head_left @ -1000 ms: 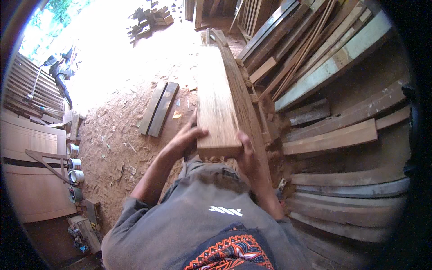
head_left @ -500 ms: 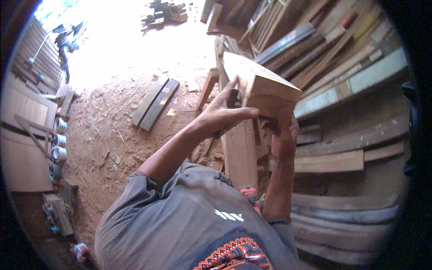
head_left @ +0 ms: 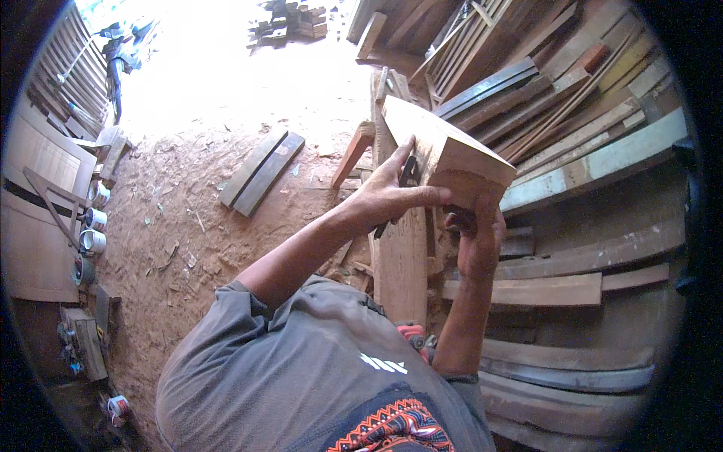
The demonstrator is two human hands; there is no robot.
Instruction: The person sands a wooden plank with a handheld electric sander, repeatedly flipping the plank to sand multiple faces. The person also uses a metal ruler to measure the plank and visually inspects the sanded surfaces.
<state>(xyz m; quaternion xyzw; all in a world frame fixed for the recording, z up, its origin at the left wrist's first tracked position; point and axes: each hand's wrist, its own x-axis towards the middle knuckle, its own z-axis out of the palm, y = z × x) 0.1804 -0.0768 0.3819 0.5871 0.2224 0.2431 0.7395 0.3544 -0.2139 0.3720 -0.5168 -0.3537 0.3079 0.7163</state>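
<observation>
A thick pale wooden block (head_left: 471, 169) is raised at a tilt, its end face turned toward me. My left hand (head_left: 384, 192) grips its left side, thumb along the lower edge of the end face. A slim dark tool (head_left: 407, 172) is also in that hand, its lower end showing under the palm; its kind I cannot make out. My right hand (head_left: 480, 226) holds the block at the lower right of the end face, its fingers partly hidden beneath. Below the block runs a long wooden plank (head_left: 401, 264), end toward me.
Stacked boards and beams (head_left: 557, 290) fill the right side. Two short planks (head_left: 262, 173) lie on the dirt floor among wood shavings. Several cans (head_left: 93, 241) stand along the left by wooden panels (head_left: 38, 256). A red tool (head_left: 413, 335) sits close to my body.
The block, in both hands, has shifted slightly right and down in the picture. More of the dark tool in my left hand now shows. Both hands keep their hold.
</observation>
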